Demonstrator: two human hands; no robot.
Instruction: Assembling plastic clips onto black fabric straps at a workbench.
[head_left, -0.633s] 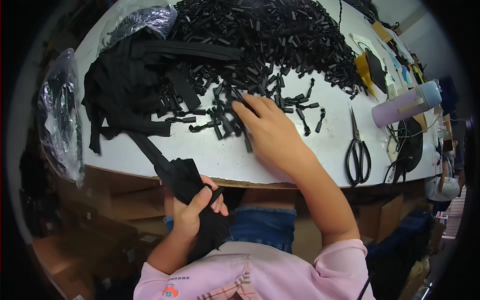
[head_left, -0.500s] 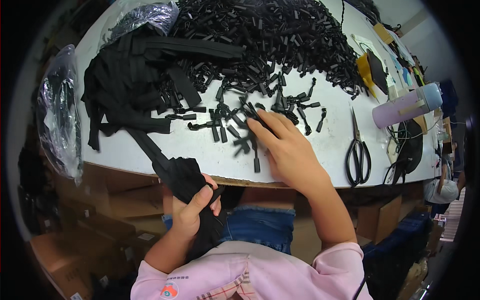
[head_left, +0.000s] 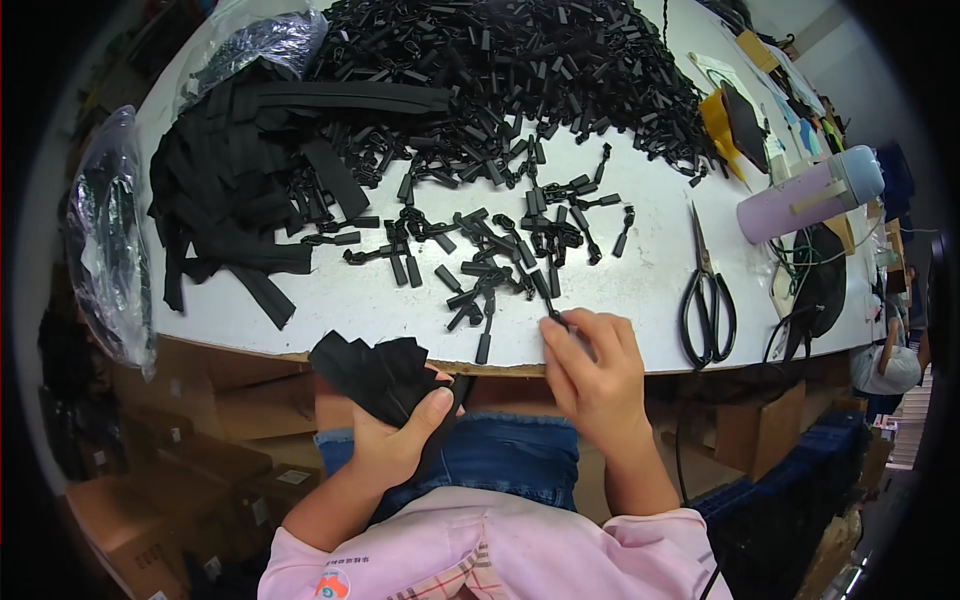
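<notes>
In front of the table edge, my left hand point(head_left: 398, 442) is closed round a folded bundle of black zipper tapes point(head_left: 372, 372), whose ends fan out above the thumb. My right hand point(head_left: 602, 382) is at the table's front edge, thumb and forefinger pinching the near end of a black zipper slider point(head_left: 543, 288) with a long pull tab. Just left of those fingers lies a loose cluster of similar black sliders point(head_left: 485, 265). A heap of black zipper tapes point(head_left: 225, 165) covers the table's left part, one tape end pointing toward me.
A large pile of black sliders point(head_left: 500, 60) fills the back of the white table point(head_left: 620, 310). Black-handled scissors point(head_left: 706, 300) lie at the right, near a lilac bottle point(head_left: 800, 205). Clear plastic bags point(head_left: 108, 245) sit at the left. Cardboard boxes point(head_left: 135, 510) stand below.
My right hand has drawn back toward the table edge from the loose sliders, now pinching one. The tapes in my left hand have come away from the heap; one strip no longer links them.
</notes>
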